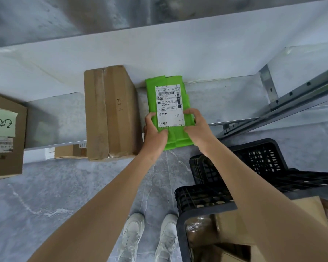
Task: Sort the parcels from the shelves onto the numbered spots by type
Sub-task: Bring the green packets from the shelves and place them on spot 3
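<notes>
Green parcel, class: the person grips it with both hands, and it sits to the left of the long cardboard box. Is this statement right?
No. The head view shows the left hand and right hand both gripping the green parcel, but it sits to the right of the long cardboard box, not the left.

A white shipping label (169, 104) on the green plastic parcel (175, 138) carried "830- C7 83 [AB3]" along its 12 o'clock edge, with barcodes below that and at its 3 o'clock edge. Toward its 7 o'clock corner stood "棕色M", toward 5 o'clock "1件"; the small print between was too fine to read. At the parcel's 9 o'clock, a tall brown cardboard box (112, 114) bore a handwritten column of characters, not legible. At the view's 9 o'clock, a pale green paper note (2, 120) showed large black handwriting, unreadable, above a white barcode sticker (1, 144).
</notes>
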